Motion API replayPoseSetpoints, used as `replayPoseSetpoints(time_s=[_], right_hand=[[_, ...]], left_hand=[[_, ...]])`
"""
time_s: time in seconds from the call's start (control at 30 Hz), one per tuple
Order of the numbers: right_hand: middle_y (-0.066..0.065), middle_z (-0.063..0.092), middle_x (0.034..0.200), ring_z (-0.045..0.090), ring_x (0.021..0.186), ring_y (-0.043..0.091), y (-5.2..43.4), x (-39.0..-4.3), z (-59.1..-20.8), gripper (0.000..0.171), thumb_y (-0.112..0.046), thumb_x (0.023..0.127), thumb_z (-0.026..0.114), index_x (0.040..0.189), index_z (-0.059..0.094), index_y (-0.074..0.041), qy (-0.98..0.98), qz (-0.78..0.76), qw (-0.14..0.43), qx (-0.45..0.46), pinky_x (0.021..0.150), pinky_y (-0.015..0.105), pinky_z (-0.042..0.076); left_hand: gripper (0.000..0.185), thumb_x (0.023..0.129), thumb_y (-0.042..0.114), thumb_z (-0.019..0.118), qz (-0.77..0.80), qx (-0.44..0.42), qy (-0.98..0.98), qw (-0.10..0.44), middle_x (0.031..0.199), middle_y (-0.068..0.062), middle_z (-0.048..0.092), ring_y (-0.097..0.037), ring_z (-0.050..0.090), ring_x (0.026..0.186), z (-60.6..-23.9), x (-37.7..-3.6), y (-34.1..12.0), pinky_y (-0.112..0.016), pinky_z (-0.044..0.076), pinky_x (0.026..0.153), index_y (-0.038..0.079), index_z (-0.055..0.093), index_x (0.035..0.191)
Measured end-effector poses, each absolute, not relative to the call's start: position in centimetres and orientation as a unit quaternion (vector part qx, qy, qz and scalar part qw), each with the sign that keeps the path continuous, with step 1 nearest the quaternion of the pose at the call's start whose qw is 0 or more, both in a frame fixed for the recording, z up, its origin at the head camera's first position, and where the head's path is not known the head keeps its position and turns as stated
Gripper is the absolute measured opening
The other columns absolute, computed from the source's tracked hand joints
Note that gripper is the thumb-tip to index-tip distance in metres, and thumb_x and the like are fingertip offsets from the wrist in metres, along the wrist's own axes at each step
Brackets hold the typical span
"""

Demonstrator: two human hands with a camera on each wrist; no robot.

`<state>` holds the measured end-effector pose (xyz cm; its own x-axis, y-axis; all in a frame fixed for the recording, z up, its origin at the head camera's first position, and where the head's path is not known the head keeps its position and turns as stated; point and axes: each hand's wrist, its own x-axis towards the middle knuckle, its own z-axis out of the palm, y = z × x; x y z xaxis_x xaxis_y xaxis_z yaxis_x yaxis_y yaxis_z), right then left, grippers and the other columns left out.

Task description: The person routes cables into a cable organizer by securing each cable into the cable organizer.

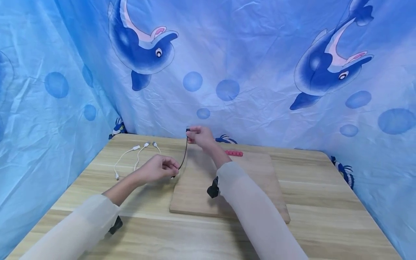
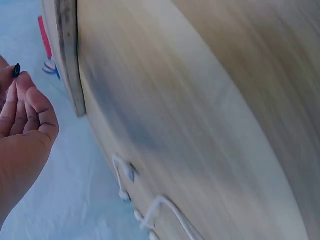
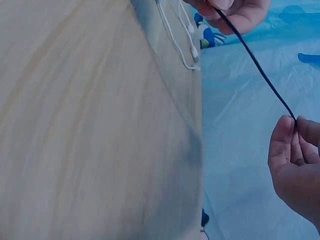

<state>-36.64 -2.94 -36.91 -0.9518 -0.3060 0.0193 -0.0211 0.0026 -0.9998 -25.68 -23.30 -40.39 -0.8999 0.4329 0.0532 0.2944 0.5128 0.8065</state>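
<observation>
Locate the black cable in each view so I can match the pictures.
Head: the black cable runs at centre, stretched between the left hand and the right hand, above the wooden board.
Left wrist: only its dark tip shows, upper left, at the fingers.
Right wrist: it crosses diagonally at upper right.
Shared landmark: the white cables on the table.

The table [image 1: 325,202] and board [image 1: 256,180] look like matt, grained wood; the backdrop [image 1: 247,72] at twelve o'clock is thin creased cloth.
</observation>
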Motion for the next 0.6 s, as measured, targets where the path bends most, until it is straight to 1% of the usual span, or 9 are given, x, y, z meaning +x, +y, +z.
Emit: replayPoseSetpoints(time_s=[0.13,0.2,0.27,0.37,0.47,0.53,0.6], right_hand=[[0.029,0.063,0.123,0.067,0.083,0.018,-1.4,-36.7,-36.3,0.038,-0.004,0.100,0.064,0.136,0.055,0.008,0.701,-0.694,0.107,-0.126,0.083,0.031,0.059],[0.029,0.062,0.126,0.068,0.085,0.018,-0.5,-36.8,-36.2,0.039,-0.005,0.100,0.065,0.136,0.055,0.008,0.702,-0.693,0.107,-0.128,0.083,0.030,0.059],[0.027,0.064,0.124,0.069,0.086,0.018,0.5,-36.9,-36.2,0.040,-0.007,0.100,0.066,0.135,0.056,0.007,0.704,-0.691,0.108,-0.124,0.084,0.030,0.059],[0.019,0.070,0.115,0.071,0.089,0.018,1.9,-36.9,-36.2,0.040,-0.009,0.098,0.069,0.134,0.058,0.005,0.709,-0.688,0.112,-0.109,0.087,0.031,0.058],[0.017,0.070,0.111,0.070,0.091,0.019,3.2,-36.6,-36.0,0.039,-0.007,0.098,0.069,0.133,0.058,0.005,0.702,-0.695,0.122,-0.096,0.089,0.032,0.058],[0.019,0.069,0.113,0.070,0.089,0.018,4.1,-36.5,-36.1,0.039,-0.005,0.098,0.068,0.134,0.058,0.007,0.694,-0.703,0.126,-0.093,0.088,0.031,0.058],[0.026,0.066,0.120,0.069,0.088,0.018,5.0,-36.5,-36.2,0.038,-0.002,0.098,0.067,0.133,0.057,0.009,0.687,-0.709,0.131,-0.092,0.088,0.031,0.058]], left_hand=[[0.027,0.094,0.011,0.073,0.496,0.180,0.843,0.103,0.099,-0.012,0.074,-0.019,0.070,0.090,-40.5,-25.7,-21.9,-0.030,0.057,0.078,-0.006,0.069,0.114],[0.030,0.094,0.013,0.075,0.518,0.169,0.831,0.113,0.099,-0.012,0.074,-0.019,0.070,0.090,-40.6,-25.7,-21.2,-0.032,0.058,0.078,-0.006,0.069,0.116],[0.032,0.094,0.014,0.074,0.534,0.163,0.820,0.122,0.100,-0.012,0.074,-0.019,0.070,0.088,-40.7,-25.7,-20.4,-0.033,0.058,0.077,-0.007,0.067,0.118],[0.033,0.093,0.012,0.074,0.551,0.152,0.810,0.129,0.099,-0.013,0.074,-0.019,0.069,0.082,-41.0,-25.5,-19.3,-0.033,0.058,0.070,-0.007,0.067,0.119],[0.034,0.093,0.012,0.074,0.560,0.144,0.806,0.128,0.099,-0.012,0.075,-0.018,0.069,0.080,-41.3,-25.4,-18.3,-0.033,0.057,0.070,-0.007,0.068,0.120],[0.035,0.092,0.012,0.076,0.564,0.141,0.804,0.124,0.099,-0.013,0.076,-0.018,0.070,0.081,-41.4,-25.3,-17.7,-0.034,0.057,0.073,-0.007,0.069,0.120],[0.035,0.092,0.013,0.076,0.566,0.142,0.802,0.126,0.099,-0.013,0.076,-0.017,0.071,0.082,-41.5,-25.3,-17.1,-0.033,0.057,0.076,-0.007,0.069,0.121]])
